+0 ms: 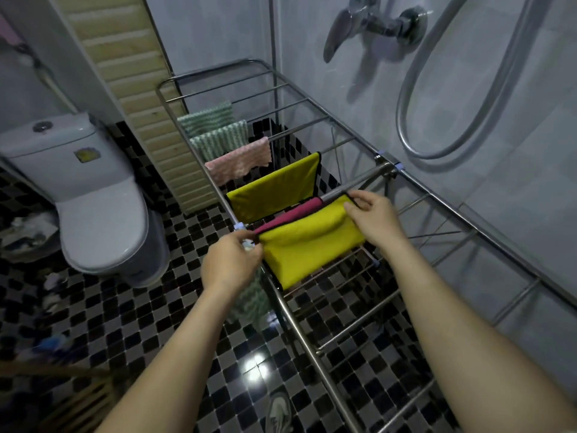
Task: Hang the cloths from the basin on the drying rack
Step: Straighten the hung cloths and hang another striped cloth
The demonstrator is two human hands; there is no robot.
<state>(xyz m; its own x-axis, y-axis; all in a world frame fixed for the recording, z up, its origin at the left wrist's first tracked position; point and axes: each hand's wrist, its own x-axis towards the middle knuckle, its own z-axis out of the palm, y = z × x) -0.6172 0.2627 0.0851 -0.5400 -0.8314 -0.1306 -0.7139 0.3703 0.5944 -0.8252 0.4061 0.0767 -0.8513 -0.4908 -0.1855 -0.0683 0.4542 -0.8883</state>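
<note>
Both hands at the drying rack [359, 142], left hand [229, 260] and right hand [373, 215] pinching opposite corners of a yellow cloth [307, 245] over a rail, possibly pink-backed, another yellow cloth [274, 190] just beyond

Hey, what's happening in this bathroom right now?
A person is hanging cloths on a metal drying rack beside the shower wall. Both hands are spreading a yellow and pink cloth over a rail: the left hand pinches its near corner, the right hand grips its far edge. Four cloths already hang further along: another yellow cloth, a pink cloth and two green striped cloths. The rails nearer the person are bare.
</note>
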